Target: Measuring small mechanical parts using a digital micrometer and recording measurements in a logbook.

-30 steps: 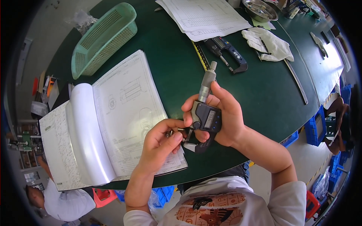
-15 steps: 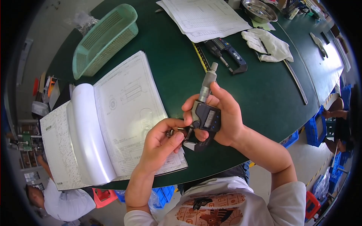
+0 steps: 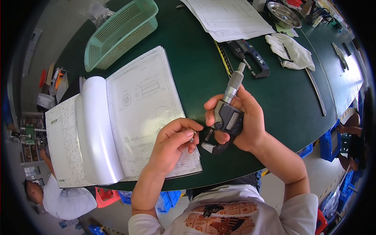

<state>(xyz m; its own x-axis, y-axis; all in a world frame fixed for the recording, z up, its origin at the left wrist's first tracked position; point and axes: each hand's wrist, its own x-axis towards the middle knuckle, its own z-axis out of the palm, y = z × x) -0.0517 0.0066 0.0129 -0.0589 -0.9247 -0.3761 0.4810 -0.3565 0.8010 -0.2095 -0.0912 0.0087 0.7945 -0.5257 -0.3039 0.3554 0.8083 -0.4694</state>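
My right hand [image 3: 250, 119] is wrapped round a digital micrometer [image 3: 226, 117], its thimble pointing up and away and its curved frame toward me. Between the micrometer's measuring faces I see no part. Just left of the frame, my left hand [image 3: 172, 143] pinches small shiny metal parts [image 3: 192, 137] between thumb and fingers; the fingers partly hide them, so their exact shape is unclear. Beneath the left hand lies an open binder of technical drawings [image 3: 145, 105], one page showing a cylindrical part. The binder's plastic sleeves [image 3: 98, 133] curl over at its middle.
A green perforated basket [image 3: 121, 33] stands at the far left of the green table [image 3: 282, 102]. Farther back are loose papers [image 3: 231, 19], a second digital micrometer [image 3: 250, 56], a white glove [image 3: 291, 51], a steel rule [image 3: 316, 92] and a metal bowl [image 3: 284, 15]. A person [image 3: 64, 196] sits at lower left.
The metal parts in my left hand have come away from the micrometer's jaws, and the hands are farther apart. The whole view has shifted slightly, moving the table's things rightward and up.
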